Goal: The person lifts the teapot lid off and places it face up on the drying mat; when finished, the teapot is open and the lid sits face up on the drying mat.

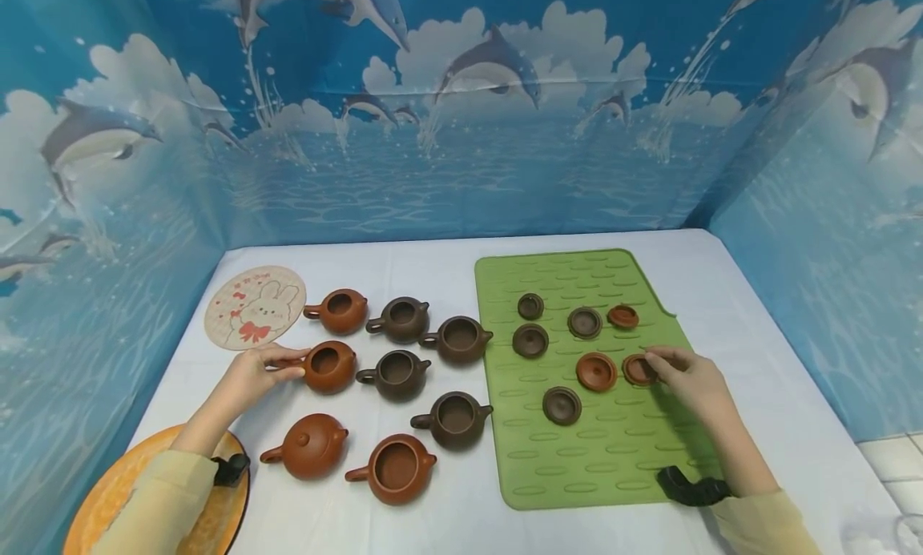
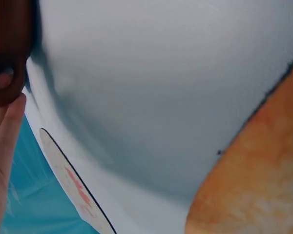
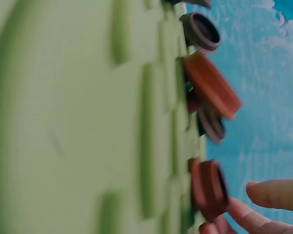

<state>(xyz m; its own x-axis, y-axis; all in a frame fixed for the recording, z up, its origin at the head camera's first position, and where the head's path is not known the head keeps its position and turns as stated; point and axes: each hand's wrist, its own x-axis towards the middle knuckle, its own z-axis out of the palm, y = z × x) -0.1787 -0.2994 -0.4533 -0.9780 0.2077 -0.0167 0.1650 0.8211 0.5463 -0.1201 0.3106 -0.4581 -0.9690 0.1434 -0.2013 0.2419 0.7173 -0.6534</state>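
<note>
My left hand (image 1: 252, 378) grips the handle of a reddish-brown clay teapot (image 1: 329, 367) that has no lid on. In the left wrist view a fingertip shows through the loop of its handle (image 2: 20, 80). On the green mat, my right hand (image 1: 688, 376) reaches to a reddish-brown teapot lid (image 1: 638, 369), which lies with its hollow side up. The right wrist view shows fingers at the edge of this lid (image 3: 209, 190), while the thumb (image 3: 271, 193) stands apart from it. Another reddish lid (image 1: 596, 372) lies just left of it.
Several lidless teapots stand around the left one, such as a dark one (image 1: 399, 376). One reddish teapot (image 1: 312, 447) wears its lid. More lids, like a dark one (image 1: 562, 406), lie on the green mat (image 1: 577, 467). A bunny mat (image 1: 231, 315) and an orange round tray (image 1: 108, 475) are at left.
</note>
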